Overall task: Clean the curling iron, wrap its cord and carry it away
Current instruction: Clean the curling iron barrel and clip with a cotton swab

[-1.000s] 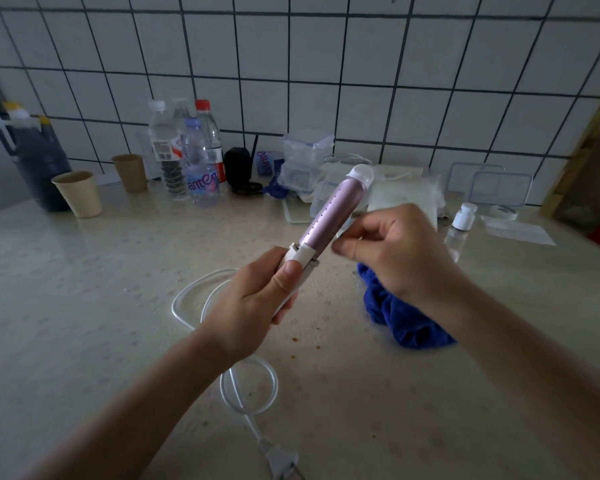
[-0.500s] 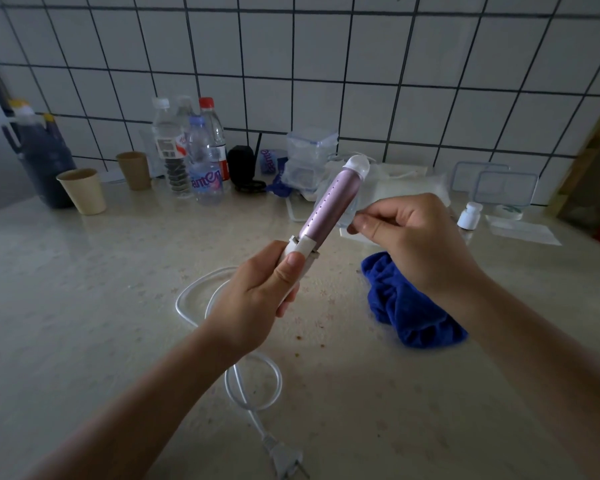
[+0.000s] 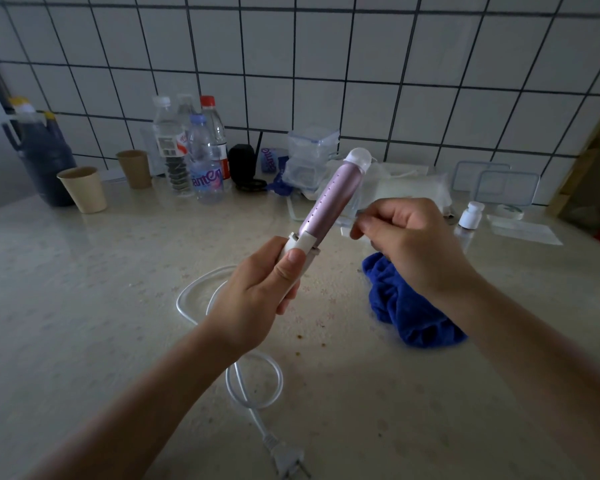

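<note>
Centre occupied: left hand holding curling iron tilted toward 1 o'clock, right hand pinching a pale scrap beside the barrel.
6 o'clock: cord loops and plug flat on countertop.
4 o'clock: blue cloth, heaped.
10 to 2 o'clock: jug, cups, bottles, boxes line the wall.
8 to 9 o'clock: open surface.

Wall tiles, white and square with dark grout, are recorded from 10 to 2 o'clock. A pale speckled countertop is spread below. A wooden frame is noted at 3 o'clock. Lighting is dim.
</note>
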